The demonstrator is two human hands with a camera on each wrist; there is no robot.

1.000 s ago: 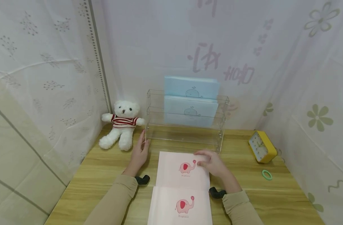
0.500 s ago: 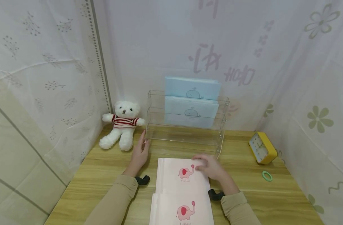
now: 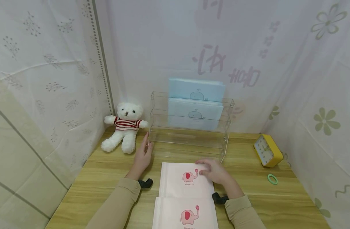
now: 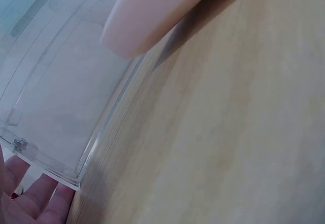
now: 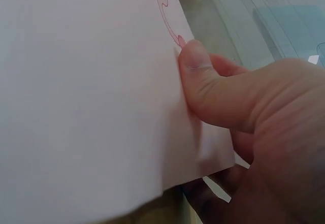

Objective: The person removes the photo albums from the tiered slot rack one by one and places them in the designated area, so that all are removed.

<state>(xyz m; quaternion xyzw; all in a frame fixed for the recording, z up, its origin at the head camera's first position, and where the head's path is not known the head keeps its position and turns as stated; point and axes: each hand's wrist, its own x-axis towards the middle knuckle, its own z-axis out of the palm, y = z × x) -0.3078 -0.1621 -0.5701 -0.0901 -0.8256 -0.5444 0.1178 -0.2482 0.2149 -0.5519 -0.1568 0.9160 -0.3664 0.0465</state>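
The pink booklets (image 3: 175,208) have slid slightly lower in frame, apparently being positioned before the clear rack (image 3: 189,138), right hand's (image 3: 216,171) grip pinching the upper one, left hand (image 3: 142,156) extended at the rack's side.

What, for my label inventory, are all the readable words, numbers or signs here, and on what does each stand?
"Elephant": on the upper pink booklet.
"Elephant": on the lower pink booklet, clipped by the head view's bottom edge.
Lettering on the curtain: cannot be read surely.
Numerals on the yellow clock: too small.
Any text on the front blue booklet: too faint.
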